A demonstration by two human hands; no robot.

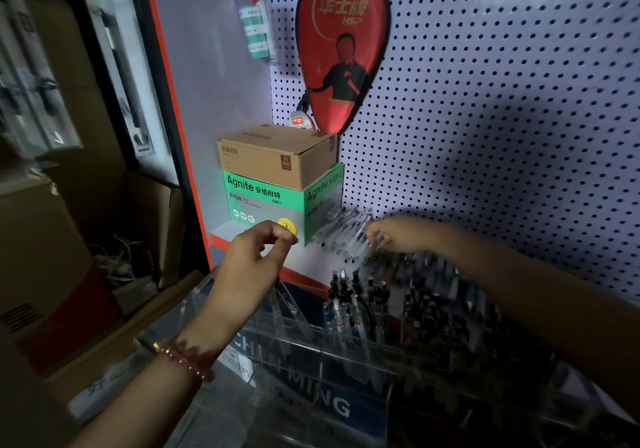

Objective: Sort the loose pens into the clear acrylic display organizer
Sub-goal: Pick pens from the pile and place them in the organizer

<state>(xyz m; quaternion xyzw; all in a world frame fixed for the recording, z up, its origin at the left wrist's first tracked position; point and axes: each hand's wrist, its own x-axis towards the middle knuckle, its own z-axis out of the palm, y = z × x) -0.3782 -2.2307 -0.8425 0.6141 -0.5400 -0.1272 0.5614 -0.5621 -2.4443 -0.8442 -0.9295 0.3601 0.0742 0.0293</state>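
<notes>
Dozens of loose clear-barrelled pens point(346, 233) lie in a fanned heap on the white shelf point(304, 260), just beyond and under the right hand point(398, 234). My read: light, stiff, smooth plastic barrels that roll and slip against each other; best pinched mid-barrel, a few at a time, not by the tips.

Right hand reaches forward across the clear acrylic display organizer point(311, 354), palm down, fingers curled into the near edge of the heap. Looks closed on a few pens, but motion blur hides the contact, so can't confirm the grip.

Left hand point(254, 260) is raised ahead of the organizer's left end, wrist bent, thumb and fingertips drawn loosely together, nothing visible between them. Red bead bracelet point(187, 361) on that wrist. Green-and-white cardboard box point(277, 202) sits directly beyond its fingertips, apart from them.

Organizer is below both forearms; compartments under the right forearm are already packed with upright dark-capped pens point(374, 305), and the ones nearest the left hand look nearly empty.
</notes>
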